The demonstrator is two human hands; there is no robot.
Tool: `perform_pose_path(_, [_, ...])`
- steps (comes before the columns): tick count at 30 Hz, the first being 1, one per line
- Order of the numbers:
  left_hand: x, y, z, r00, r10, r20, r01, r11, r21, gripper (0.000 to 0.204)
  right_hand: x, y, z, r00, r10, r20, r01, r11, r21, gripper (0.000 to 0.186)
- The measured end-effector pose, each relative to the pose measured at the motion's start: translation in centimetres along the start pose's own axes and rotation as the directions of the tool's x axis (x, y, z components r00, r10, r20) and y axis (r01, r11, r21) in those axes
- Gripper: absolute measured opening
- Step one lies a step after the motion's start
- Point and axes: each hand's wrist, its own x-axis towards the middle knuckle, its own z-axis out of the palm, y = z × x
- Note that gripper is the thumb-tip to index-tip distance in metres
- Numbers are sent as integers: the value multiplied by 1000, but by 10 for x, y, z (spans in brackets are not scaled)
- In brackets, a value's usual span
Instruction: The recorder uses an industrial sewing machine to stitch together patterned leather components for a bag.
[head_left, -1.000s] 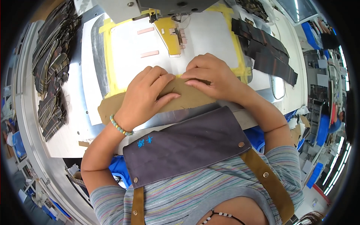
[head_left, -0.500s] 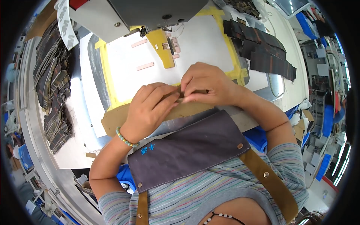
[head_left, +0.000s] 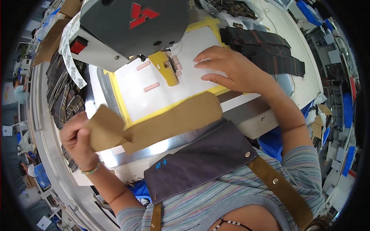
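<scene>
At the left, my left hand (head_left: pixel 78 134) is closed on a raised flap of brown cardboard (head_left: pixel 105 129), with the thumb along its edge. A longer strip of the same brown cardboard (head_left: pixel 177 117) lies along the front edge of the white sheet; whether flap and strip are one piece I cannot tell. My right hand (head_left: pixel 235 69), fingers apart and holding nothing, hovers over the right side of the white sheet (head_left: pixel 135 102). Between the hands, a yellow plate (head_left: pixel 165 71) sits on the sheet, with small pink strips (head_left: pixel 151 87) around it.
A dark grey machine head (head_left: pixel 135 27) with a red switch (head_left: pixel 78 45) overhangs the sheet's far side. Plaid fabric pieces are piled at the left (head_left: pixel 61 92), and dark fabric strips (head_left: pixel 266 48) lie far right. White tape (head_left: pixel 71 63) hangs from the machine.
My left hand has moved left and now grips the raised cardboard flap. My right hand has left the cardboard, moved up and right, and opened. The machine shows more fully.
</scene>
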Motion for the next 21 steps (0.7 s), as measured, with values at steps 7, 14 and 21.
perform_pose_path(7, [39, -23, 46, 547, -5, 837, 132, 988, -81, 9, 29, 36, 36, 999, -10, 53, 31, 912, -409, 66])
perform_pose_path(14, [54, -95, 97, 884, -415, 215, 310, 865, 394, 8, 35, 67, 49, 996, 55, -68, -79, 896, -436, 64])
perform_pose_path(21, [58, -119, 110, 898, -438, 35, 412, 867, 281, 14, 38, 73, 40, 968, 25, -249, -66, 985, -158, 39])
